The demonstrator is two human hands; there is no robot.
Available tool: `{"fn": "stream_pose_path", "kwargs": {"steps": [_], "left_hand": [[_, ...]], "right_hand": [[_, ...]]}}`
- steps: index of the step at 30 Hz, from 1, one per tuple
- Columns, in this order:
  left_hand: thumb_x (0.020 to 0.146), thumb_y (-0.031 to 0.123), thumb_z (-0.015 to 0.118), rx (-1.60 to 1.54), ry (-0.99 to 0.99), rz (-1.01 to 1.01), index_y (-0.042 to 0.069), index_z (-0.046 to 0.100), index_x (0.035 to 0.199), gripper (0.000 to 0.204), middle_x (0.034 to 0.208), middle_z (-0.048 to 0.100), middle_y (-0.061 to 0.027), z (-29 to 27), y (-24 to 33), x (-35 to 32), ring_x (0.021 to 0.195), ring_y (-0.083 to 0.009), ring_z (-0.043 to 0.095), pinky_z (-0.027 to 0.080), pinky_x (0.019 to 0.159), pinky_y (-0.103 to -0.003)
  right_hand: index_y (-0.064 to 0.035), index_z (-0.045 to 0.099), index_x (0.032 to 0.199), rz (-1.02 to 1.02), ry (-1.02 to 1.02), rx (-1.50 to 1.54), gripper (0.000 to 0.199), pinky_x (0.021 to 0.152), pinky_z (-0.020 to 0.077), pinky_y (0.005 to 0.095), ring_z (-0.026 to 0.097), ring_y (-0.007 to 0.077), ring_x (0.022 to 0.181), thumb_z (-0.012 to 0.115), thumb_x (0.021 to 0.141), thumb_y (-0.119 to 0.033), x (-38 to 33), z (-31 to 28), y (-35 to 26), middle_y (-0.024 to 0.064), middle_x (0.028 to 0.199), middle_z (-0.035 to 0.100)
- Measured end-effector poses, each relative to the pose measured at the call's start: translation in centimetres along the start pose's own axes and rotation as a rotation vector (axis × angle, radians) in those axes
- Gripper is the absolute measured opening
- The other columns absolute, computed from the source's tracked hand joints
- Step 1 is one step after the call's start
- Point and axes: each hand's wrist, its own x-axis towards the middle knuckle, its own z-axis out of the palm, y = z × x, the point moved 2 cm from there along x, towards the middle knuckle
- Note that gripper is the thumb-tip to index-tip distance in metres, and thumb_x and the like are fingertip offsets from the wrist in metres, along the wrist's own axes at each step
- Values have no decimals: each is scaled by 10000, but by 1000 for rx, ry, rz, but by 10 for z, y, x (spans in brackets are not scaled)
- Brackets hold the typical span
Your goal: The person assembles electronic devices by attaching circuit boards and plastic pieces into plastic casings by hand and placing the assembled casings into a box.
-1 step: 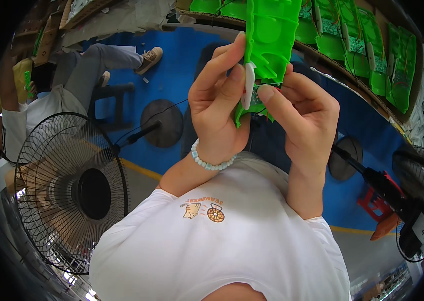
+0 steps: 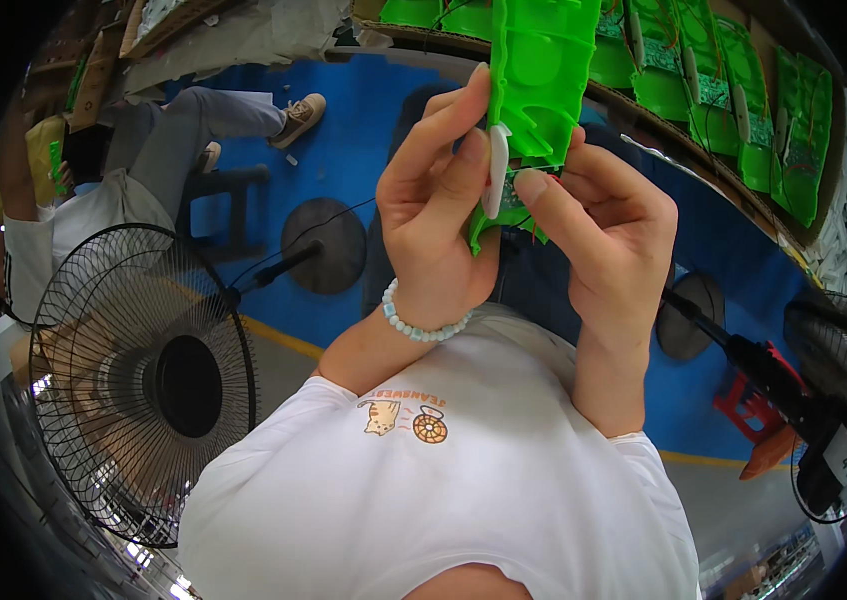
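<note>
Green housing (image 2: 543, 80), one, gripped at left side by left hand (image 2: 438, 190), white strip (image 2: 497, 170) alongside, right hand (image 2: 608, 215) drawn narrow at lower end, exact hold unclear, upper part overlapping in view near edge of cardboard box (image 2: 418, 38), further green housings (image 2: 805, 120) inside.

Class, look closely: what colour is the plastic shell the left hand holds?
The plastic shell is bright green, shown best in the head view.

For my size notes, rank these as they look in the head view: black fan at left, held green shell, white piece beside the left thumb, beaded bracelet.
1. Black fan
2. Green shell, though the top edge cuts it off
3. White piece and beaded bracelet: too alike to rank
</note>
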Motion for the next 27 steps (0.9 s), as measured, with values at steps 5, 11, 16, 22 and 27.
{"fn": "stream_pose_path", "kwargs": {"steps": [5, 11, 16, 22, 27], "left_hand": [[985, 97, 376, -4, 30, -22, 49, 457, 1374, 400, 1242, 587, -189, -2, 6, 1, 1021, -408, 631, 517, 908, -474], [901, 7, 572, 27, -47, 93, -57, 557, 1259, 364, 1173, 595, -111, 6, 16, 3, 1013, -120, 554, 428, 872, -230], [908, 7, 580, 137, -31, 124, -85, 558, 1243, 348, 1178, 612, -160, 11, 16, 1, 1028, -144, 569, 442, 887, -250], [927, 37, 580, 160, 29, 145, -71, 567, 1244, 334, 1135, 642, -141, 16, 12, 0, 987, -123, 582, 453, 858, -233], [942, 53, 566, 181, 55, 138, -60, 573, 1244, 323, 1106, 650, -113, 18, 11, 0, 938, -90, 570, 447, 808, -204]], "right_hand": [[110, 626, 979, 18, -16, 18, 221, 718, 520, 214, 642, 102, 805, 696, 793, 15, 3, 1, 6, 95, 873, 690], [98, 603, 1058, -108, 25, -17, 296, 756, 527, 237, 652, 123, 861, 696, 786, 24, 4, 5, 7, 95, 947, 681], [94, 583, 1103, -190, 45, -31, 340, 785, 520, 244, 648, 129, 884, 692, 786, 39, 4, 6, 5, 97, 968, 676], [102, 569, 1112, -236, 68, -27, 346, 781, 510, 240, 641, 126, 881, 684, 791, 50, 4, 4, 6, 100, 966, 675], [103, 572, 1107, -224, 75, -25, 348, 768, 505, 234, 641, 122, 865, 687, 783, 45, 3, 3, 7, 101, 955, 677]]}}
